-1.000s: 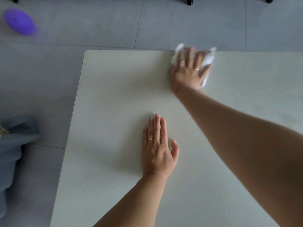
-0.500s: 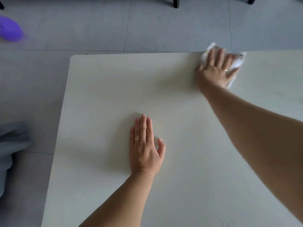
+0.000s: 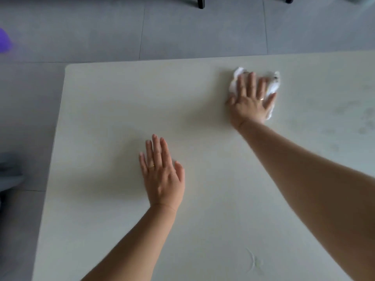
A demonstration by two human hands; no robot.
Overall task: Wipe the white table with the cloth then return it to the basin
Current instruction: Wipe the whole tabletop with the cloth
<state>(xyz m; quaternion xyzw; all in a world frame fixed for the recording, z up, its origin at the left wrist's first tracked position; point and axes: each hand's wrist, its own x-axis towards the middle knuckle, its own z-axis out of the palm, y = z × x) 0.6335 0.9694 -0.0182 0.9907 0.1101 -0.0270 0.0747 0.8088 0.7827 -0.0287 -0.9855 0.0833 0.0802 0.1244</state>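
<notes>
I see the cloth (image 3: 273, 87) as a white, crumpled wad near the far edge of the desk (image 3: 121, 110), right of the middle. The right hand (image 3: 251, 102) presses flat on it, fingers (image 3: 252, 84) straight and slightly spread, with cloth showing on both sides. The wad runs wider along the far edge than deep; I cannot tell a pointing end. The left hand (image 3: 163, 179) rests flat near the desk's middle, fingers straight and close together.

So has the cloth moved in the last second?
Yes. The cloth slid right, farther from the table's far left corner, under the right hand.
</notes>
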